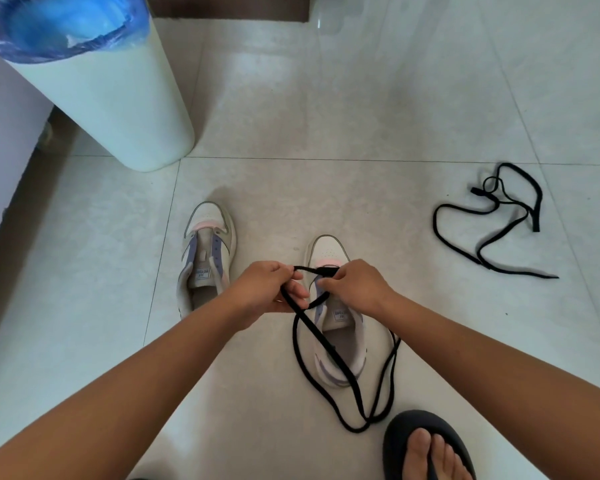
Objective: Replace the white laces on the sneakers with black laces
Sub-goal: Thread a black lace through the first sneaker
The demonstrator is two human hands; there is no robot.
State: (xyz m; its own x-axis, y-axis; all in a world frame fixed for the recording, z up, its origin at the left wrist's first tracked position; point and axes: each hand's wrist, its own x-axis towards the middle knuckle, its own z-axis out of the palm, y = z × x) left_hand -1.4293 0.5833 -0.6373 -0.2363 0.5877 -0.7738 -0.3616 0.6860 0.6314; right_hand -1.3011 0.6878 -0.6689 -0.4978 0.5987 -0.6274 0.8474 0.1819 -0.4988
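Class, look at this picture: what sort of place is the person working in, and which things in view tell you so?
Probably a room in a home. The floor is pale glossy tile, a white bin lined with a blue bag stands on it, and the person wears a dark slipper while lacing a sneaker on the floor.

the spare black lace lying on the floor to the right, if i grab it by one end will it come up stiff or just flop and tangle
The spare black lace would probably flop: it lies in loose crossing loops on the tile floor. It may snag on itself where the strands overlap near its far end. It looks thin and flat, so likely very light, like the lace drooping from both hands.
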